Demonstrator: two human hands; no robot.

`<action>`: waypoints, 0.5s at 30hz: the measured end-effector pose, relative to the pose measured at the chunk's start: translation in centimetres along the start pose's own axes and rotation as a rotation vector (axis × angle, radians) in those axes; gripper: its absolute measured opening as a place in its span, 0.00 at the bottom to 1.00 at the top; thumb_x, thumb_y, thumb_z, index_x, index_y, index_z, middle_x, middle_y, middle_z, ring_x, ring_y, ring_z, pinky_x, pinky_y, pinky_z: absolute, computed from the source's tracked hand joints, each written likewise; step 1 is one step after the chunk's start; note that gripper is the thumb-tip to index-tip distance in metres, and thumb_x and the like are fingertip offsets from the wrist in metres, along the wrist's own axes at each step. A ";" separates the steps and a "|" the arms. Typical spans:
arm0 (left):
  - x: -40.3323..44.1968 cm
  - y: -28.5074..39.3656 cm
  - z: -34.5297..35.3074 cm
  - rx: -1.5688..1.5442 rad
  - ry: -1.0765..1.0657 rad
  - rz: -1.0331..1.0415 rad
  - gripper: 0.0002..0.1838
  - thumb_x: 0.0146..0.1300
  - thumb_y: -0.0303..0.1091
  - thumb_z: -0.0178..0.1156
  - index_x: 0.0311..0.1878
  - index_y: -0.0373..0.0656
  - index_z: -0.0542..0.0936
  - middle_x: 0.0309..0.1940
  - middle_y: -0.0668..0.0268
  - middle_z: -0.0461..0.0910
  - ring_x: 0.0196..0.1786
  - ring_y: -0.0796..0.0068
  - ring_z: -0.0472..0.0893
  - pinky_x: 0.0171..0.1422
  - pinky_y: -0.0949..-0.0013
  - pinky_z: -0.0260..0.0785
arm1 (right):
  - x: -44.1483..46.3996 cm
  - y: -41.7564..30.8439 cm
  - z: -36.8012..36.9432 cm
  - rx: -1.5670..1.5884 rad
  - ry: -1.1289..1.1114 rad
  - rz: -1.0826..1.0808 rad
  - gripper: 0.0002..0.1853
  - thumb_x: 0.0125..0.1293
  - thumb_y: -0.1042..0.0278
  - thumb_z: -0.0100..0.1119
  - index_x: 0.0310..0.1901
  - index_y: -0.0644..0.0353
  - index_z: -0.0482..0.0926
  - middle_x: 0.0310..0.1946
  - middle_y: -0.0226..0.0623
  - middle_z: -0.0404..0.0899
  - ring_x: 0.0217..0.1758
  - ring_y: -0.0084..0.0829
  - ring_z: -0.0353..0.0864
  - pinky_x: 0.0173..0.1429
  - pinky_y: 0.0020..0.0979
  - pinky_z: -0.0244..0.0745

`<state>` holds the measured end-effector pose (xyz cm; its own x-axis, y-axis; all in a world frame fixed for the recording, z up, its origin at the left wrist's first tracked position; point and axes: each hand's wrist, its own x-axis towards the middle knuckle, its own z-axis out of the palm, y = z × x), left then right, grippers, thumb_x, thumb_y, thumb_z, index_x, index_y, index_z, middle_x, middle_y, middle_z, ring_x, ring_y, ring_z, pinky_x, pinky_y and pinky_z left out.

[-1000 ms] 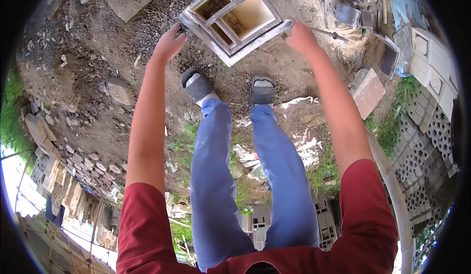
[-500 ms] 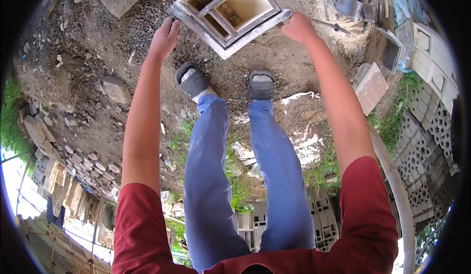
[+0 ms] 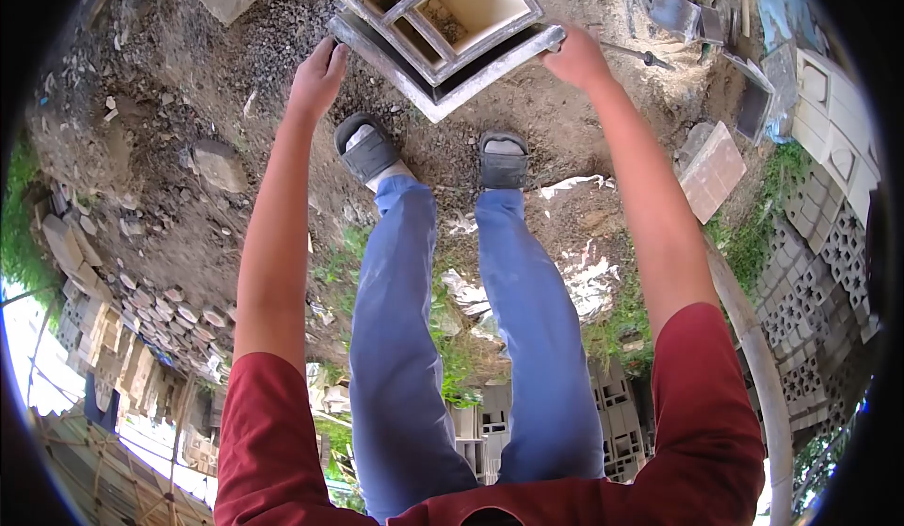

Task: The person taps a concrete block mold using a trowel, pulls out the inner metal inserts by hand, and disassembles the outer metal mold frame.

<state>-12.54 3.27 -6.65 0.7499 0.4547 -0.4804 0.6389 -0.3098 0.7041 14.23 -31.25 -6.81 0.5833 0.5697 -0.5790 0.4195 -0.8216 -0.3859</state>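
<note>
A grey, crusted mould frame (image 3: 490,85), angled like a V towards me, surrounds the near side of a compartmented box (image 3: 428,13). The box has cream inner walls and several openings. A dark gap shows between the frame and the box along both near sides. My left hand (image 3: 318,76) is closed at the frame's left corner. My right hand (image 3: 576,58) is closed around its right end, with the fingertips partly hidden. The far part of the box is cut off by the top of the view.
A metal rod (image 3: 633,53) lies just right of my right hand. A reddish slab (image 3: 713,173) and stacked patterned blocks (image 3: 810,281) stand on the right. Flat stones (image 3: 221,165) lie on the dirt at left. My sandalled feet (image 3: 504,161) are close below the frame.
The frame's near corner has shifted slightly towards my feet, and the box sits a little farther from it. The gap between them has widened. Both hands keep nearly the same place.
</note>
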 end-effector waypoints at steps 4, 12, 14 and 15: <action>-0.9 -1.1 1.0 -0.006 0.019 0.012 0.18 0.78 0.47 0.53 0.43 0.39 0.72 0.26 0.57 0.77 0.30 0.62 0.77 0.40 0.59 0.71 | -1.2 0.4 1.4 0.154 0.013 -0.007 0.23 0.56 0.56 0.69 0.54 0.51 0.85 0.47 0.48 0.87 0.55 0.48 0.84 0.68 0.44 0.74; -8.6 -2.5 2.1 0.005 0.049 -0.075 0.18 0.77 0.48 0.55 0.44 0.39 0.74 0.29 0.49 0.77 0.32 0.45 0.76 0.41 0.54 0.70 | -5.8 1.0 5.4 0.095 -0.067 -0.029 0.23 0.55 0.57 0.71 0.53 0.51 0.85 0.47 0.46 0.88 0.53 0.47 0.86 0.59 0.41 0.79; -12.0 -2.4 2.4 -0.005 0.093 -0.085 0.19 0.77 0.49 0.54 0.43 0.39 0.75 0.28 0.52 0.79 0.32 0.52 0.79 0.42 0.57 0.71 | -8.3 0.0 5.2 0.126 -0.131 -0.014 0.23 0.56 0.56 0.70 0.54 0.51 0.84 0.48 0.47 0.88 0.52 0.45 0.87 0.59 0.41 0.79; -13.8 -2.2 2.6 -0.098 0.082 -0.132 0.19 0.77 0.49 0.54 0.44 0.39 0.76 0.28 0.55 0.79 0.32 0.57 0.80 0.42 0.59 0.72 | -9.1 0.0 5.6 0.097 -0.154 -0.017 0.23 0.57 0.58 0.71 0.55 0.52 0.84 0.49 0.46 0.87 0.50 0.42 0.87 0.56 0.40 0.80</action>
<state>-23.84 -4.51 -2.92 0.6416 0.5540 -0.5305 0.7080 -0.1618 0.6874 5.02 -36.48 -5.60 0.4602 0.5801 -0.6720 0.3547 -0.8141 -0.4598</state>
